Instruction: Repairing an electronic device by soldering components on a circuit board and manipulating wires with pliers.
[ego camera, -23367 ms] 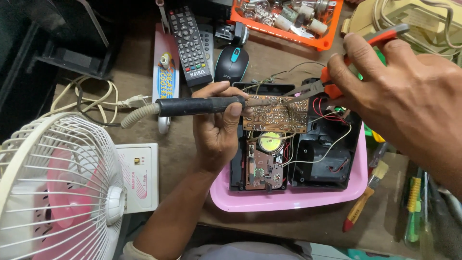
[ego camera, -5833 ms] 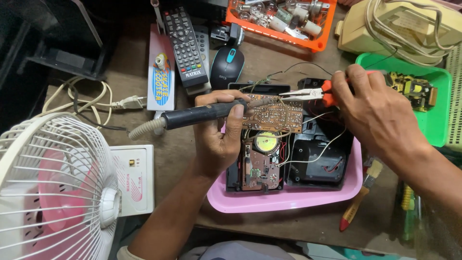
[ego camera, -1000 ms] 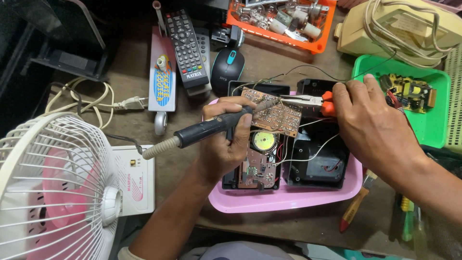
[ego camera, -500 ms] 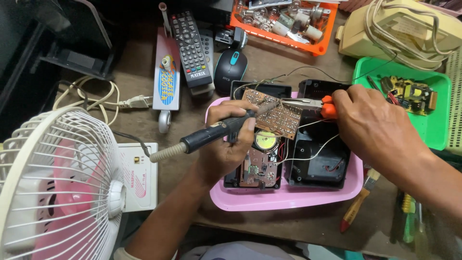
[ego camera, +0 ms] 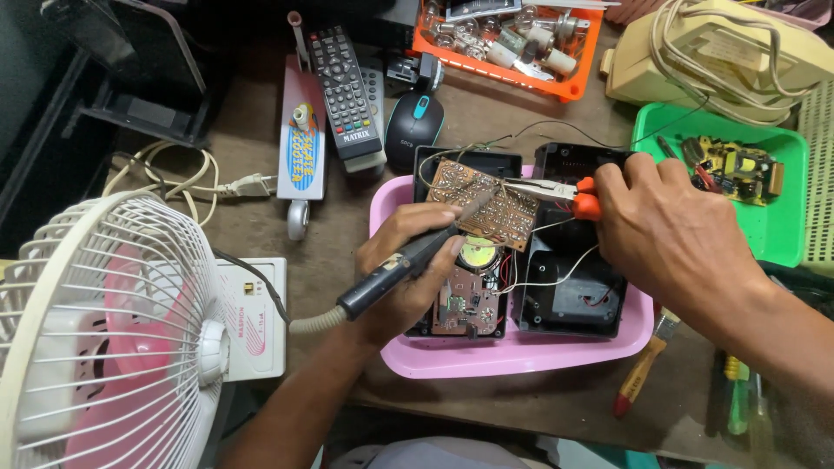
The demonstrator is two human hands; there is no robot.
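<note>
From the head camera, looking down on a cluttered bench, the left hand (ego camera: 408, 274) is curled tight around the dark handle of a soldering iron (ego camera: 408, 260), fingers wrapped fully round it, the tip slanting up toward one o'clock and resting on a brown circuit board (ego camera: 486, 204). The iron's pale cord trails off toward eight o'clock. The right hand (ego camera: 678, 234) comes in from three o'clock, its fingers closed over the orange grips of a pair of pliers (ego camera: 556, 191), whose thin metal nose points to nine o'clock and meets the board's upper right edge. The board sits tilted above an opened black casing (ego camera: 569, 287), which lies in a pink tray (ego camera: 521, 360) at the middle of the bench; thin white wires run from the board down into the casing. Under the left hand's fingers a second small board with a round yellow part shows inside the casing's left half. At nine o'clock from the tray stands a white fan (ego camera: 95, 339) with pink blades, and just beside it a white box (ego camera: 256, 317). At twelve o'clock lie a remote (ego camera: 343, 95) and a black mouse (ego camera: 415, 128), with an orange tray (ego camera: 512, 48) of bulbs and parts behind them. At two o'clock a green tray (ego camera: 764, 234) holds another small board. At five o'clock, off the pink tray's corner, a small brush (ego camera: 643, 365) lies on the bench.
</note>
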